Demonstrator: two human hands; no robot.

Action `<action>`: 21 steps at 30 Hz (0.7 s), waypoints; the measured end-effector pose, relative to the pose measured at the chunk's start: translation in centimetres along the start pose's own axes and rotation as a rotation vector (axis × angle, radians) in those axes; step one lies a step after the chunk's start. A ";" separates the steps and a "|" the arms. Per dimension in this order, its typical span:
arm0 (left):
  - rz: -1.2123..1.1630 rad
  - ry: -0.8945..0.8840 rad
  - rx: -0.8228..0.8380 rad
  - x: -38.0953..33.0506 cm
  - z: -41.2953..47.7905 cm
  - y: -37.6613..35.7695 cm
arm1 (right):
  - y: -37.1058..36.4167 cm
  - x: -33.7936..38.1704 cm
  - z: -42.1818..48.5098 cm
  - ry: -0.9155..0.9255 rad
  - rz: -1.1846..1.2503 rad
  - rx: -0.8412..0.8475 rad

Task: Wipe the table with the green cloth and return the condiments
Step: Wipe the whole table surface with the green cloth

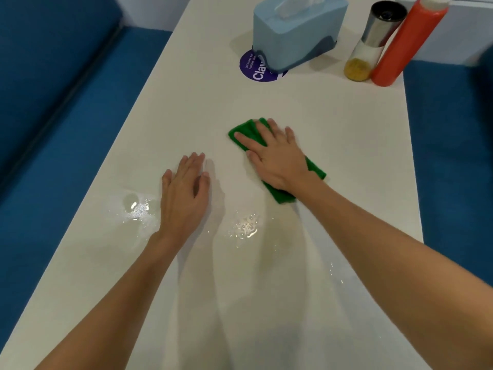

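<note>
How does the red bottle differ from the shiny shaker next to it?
The red bottle is taller than the shaker. The bottle is solid orange-red with a white cap; the shaker has a steel top and a clear base showing white and yellow contents. Both stand side by side on the table, far right.

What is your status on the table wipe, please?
Right hand flat on green cloth. Left hand flat on table. Red bottle and shaker far right, clear of cloth. Wet patches near left hand.
</note>
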State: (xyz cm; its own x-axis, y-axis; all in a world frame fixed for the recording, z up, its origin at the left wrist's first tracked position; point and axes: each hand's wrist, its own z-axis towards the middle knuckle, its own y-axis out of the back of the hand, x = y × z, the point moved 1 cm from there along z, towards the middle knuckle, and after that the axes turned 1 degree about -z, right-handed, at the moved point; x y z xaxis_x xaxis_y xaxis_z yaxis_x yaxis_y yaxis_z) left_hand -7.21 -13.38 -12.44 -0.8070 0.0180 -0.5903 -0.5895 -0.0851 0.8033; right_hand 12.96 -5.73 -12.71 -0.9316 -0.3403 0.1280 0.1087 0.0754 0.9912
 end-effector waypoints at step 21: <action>0.360 0.039 -0.049 3.3 -1.9 0.7 | -0.2 2.6 2.4 0.035 0.026 0.013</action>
State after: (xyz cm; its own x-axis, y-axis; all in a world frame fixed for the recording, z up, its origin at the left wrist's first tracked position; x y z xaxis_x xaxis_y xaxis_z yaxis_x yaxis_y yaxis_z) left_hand -10.19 -15.30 -13.96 -0.9599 -0.0597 -0.2738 -0.2648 -0.1264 0.9560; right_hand 9.73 -4.37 -12.63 -0.9159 -0.3705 0.1548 0.1279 0.0962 0.9871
